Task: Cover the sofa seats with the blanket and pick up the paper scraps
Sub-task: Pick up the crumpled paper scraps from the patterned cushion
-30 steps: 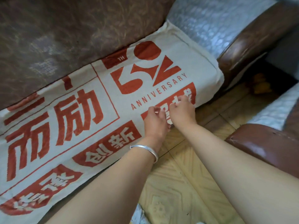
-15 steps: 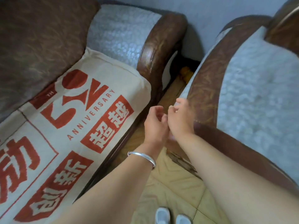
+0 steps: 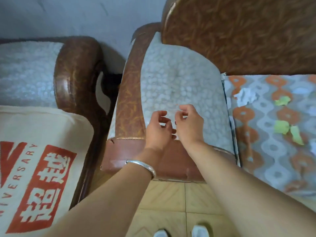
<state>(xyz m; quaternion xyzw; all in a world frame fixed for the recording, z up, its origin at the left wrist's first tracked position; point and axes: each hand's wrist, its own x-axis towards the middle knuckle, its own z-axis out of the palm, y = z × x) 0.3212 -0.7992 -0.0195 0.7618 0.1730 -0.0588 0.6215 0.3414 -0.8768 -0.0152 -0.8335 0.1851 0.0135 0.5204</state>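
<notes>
Head view: both hands hang just above the padded armrest of the sofa with the patterned seat. The left hand, with a bracelet at the wrist, and the right hand are close together, fingers loosely curled, with nothing visible in either. The blanket is spread flat over the other sofa's seat up to its armrest edge. The paper scraps are across the armrest on the patterned seat: a crumpled white scrap near the back edge and green scraps further toward the middle. They look feather-light, thin and easily torn or blown, so each probably wants a gentle fingertip pinch at a raised crumple or curled edge.
</notes>
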